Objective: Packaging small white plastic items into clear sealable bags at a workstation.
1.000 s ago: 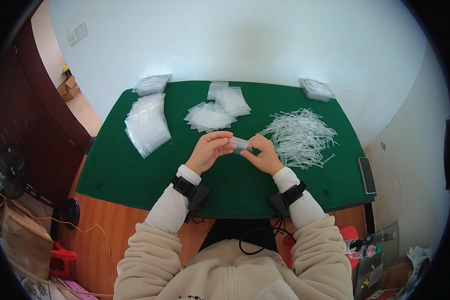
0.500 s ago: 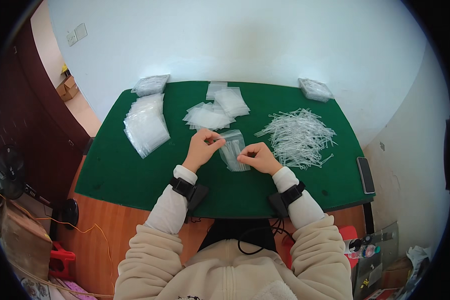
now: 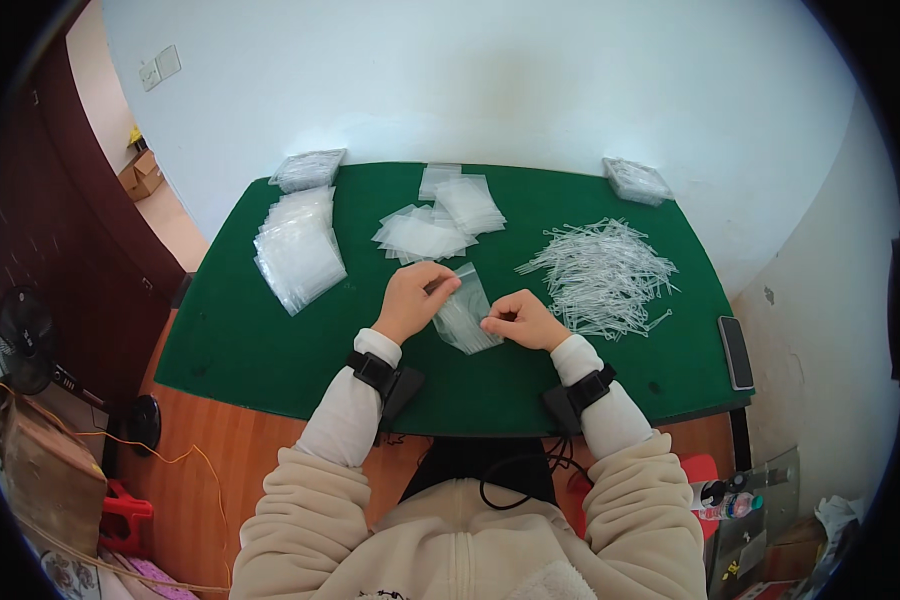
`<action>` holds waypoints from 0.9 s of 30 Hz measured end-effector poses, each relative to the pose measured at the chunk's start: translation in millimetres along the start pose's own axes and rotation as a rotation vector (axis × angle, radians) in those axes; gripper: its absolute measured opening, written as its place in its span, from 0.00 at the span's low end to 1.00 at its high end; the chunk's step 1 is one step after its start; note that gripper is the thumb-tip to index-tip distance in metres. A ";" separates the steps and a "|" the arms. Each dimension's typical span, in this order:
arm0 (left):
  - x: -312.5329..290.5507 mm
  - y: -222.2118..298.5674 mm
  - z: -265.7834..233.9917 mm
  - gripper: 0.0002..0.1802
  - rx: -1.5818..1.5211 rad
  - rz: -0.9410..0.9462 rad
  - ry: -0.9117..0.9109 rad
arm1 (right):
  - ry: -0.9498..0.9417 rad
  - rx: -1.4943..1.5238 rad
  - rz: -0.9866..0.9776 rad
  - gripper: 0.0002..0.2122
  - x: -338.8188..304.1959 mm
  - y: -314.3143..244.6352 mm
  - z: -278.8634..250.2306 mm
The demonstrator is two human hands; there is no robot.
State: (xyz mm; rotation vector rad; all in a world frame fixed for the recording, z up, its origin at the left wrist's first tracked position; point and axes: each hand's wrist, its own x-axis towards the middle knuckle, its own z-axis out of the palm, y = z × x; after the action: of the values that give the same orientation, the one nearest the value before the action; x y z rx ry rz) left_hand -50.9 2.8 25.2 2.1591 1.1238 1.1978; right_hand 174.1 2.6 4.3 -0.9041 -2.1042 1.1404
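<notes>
A clear zip-top bag [image 3: 467, 317] with several thin clear sticks inside lies tilted between my hands at the middle of the green table. My left hand [image 3: 414, 299] pinches its upper left edge between thumb and fingers. At its lower right edge, my right hand [image 3: 523, 319] is closed with thumb against forefinger, gripping the bag's side. To the right spreads a heap of loose clear looped sticks [image 3: 610, 280]. Behind the bag lie loose stacks of empty clear bags [image 3: 422, 236]. A fanned row of clear bags [image 3: 300, 255] rests on the left.
Packed clear bundles sit at the table's far left [image 3: 310, 170] and far right [image 3: 637, 181] corners, by the wall. A phone [image 3: 736, 352] lies on the right edge of the green table [image 3: 260, 375]. A fan [image 3: 25, 335] stands on the left, with an orange cord [image 3: 185, 455] across the floor.
The bag has tilted, its top leaning left and its lower end swinging slightly down. Both hands keep hold of its edges. The whole view has shifted a little.
</notes>
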 end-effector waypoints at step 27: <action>0.2 -6.6 17.4 0.11 -0.514 -0.477 -0.203 | 0.600 -0.023 0.008 0.04 7.2 12.7 -6.0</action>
State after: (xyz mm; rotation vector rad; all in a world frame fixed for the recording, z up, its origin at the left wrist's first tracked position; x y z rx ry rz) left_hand -39.1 7.1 11.5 1.4801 1.0238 0.9000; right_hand 177.9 16.2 -2.7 -1.1019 -1.6218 0.7248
